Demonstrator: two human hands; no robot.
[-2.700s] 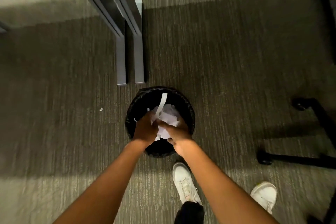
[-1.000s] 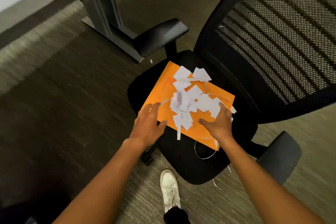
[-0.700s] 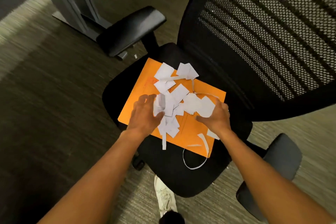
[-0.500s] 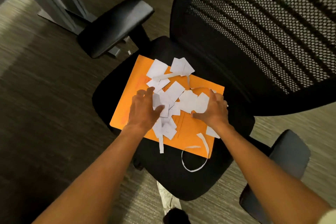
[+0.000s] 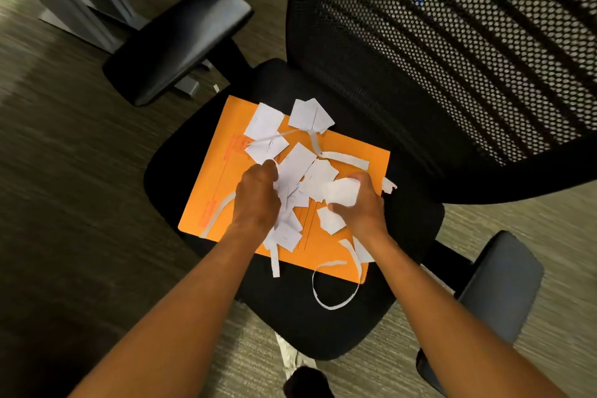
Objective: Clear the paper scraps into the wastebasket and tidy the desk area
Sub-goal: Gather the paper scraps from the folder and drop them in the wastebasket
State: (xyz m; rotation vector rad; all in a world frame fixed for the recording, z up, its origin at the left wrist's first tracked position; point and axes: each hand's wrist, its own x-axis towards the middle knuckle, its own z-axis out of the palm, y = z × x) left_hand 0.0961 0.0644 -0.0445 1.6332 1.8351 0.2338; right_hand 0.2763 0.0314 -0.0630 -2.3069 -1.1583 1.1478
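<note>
- The left hand (image 5: 258, 195) is closed into a loose fist on the white paper scraps (image 5: 302, 168); its fingers curl into the pile and pinch several pieces.
- The right hand (image 5: 361, 203) is also closed, and it grips one crumpled white scrap (image 5: 342, 191) between thumb and fingers.
- The two hands are near each other, with a small heap of scraps between them.
- Under both hands lies an orange envelope (image 5: 223, 191), flat on the black seat of an office chair (image 5: 181, 155).
- More scraps lie beyond the hands on the far part of the envelope: two squarish pieces (image 5: 310, 115) and some thin strips.
- On the outer side of the left hand, one long narrow strip (image 5: 219, 210) crosses the orange surface.
- Below the right wrist, a curled strip (image 5: 336, 287) makes a loop; part of it is on the envelope and part is on the seat.
- One torn scrap (image 5: 387, 184) lies just beside the right hand, past the edge of the envelope.
- The mesh backrest (image 5: 452, 58) stands beyond the right hand.
- One armrest (image 5: 181, 39) is beyond the left hand, and the other armrest (image 5: 500, 281) is beside the right forearm.
- A grey desk leg (image 5: 87, 0) stands on the carpet (image 5: 64, 203), far beyond the left hand.
- The wastebasket is not in view.
</note>
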